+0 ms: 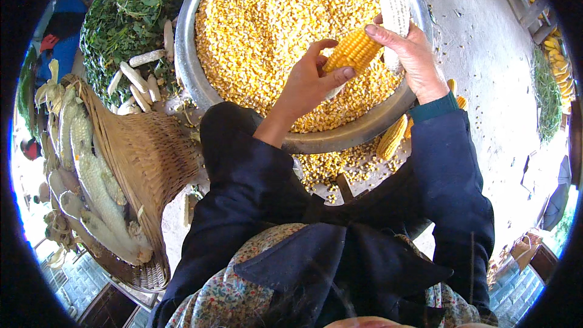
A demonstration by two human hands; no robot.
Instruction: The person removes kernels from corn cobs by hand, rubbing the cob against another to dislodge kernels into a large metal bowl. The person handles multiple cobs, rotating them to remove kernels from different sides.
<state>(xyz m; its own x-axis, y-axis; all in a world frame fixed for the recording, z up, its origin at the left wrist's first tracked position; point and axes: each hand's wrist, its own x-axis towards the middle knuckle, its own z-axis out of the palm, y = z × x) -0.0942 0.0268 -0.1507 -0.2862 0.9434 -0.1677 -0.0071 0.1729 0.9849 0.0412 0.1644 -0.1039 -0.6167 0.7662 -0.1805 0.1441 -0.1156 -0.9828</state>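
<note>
My left hand (pixel 310 75) is closed around the lower end of a yellow corn cob (pixel 353 52), its thumb lying along the near side. My right hand (pixel 412 57) grips a bare, pale corncob (pixel 394 4) stripped of kernels, which stands lengthwise in the palm. The right thumb presses on the upper end of the yellow cob, where the two cobs meet. Both hands are above a wide metal basin (pixel 189 61) heaped with loose yellow kernels (pixel 273 23). My left fingers partly hide the yellow cob's lower end.
Left of me stands a woven basket (pixel 145 146) full of stripped cobs (pixel 86 164). More bare cobs (pixel 136 77) lie beside a heap of green leaves (pixel 132 13). Whole yellow cobs (pixel 392 136) and spilled kernels (pixel 328 168) are on the floor against the basin's near right side.
</note>
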